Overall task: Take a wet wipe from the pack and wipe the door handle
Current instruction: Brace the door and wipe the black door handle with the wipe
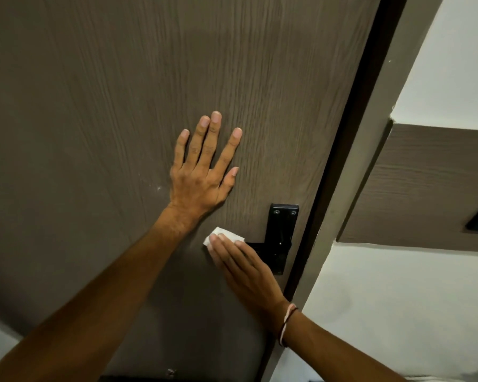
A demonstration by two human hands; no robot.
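The right hand (243,268) lies nearly flat, fingers together, its grip pressing a folded white wet wipe (226,236) over the lever of the black door handle (280,238); a corner of the wipe shows past the fingertips. A thread band (287,323) circles that wrist. Above it, the left hand (204,172) is spread wide open, palm flat on the brown door (94,106), holding nothing. The door's edge meets the frame (351,172) just right of the handle plate; white wall (398,299) beyond.

The right hand (243,268) and wet wipe (225,236) hide the door handle's (255,248) lever.
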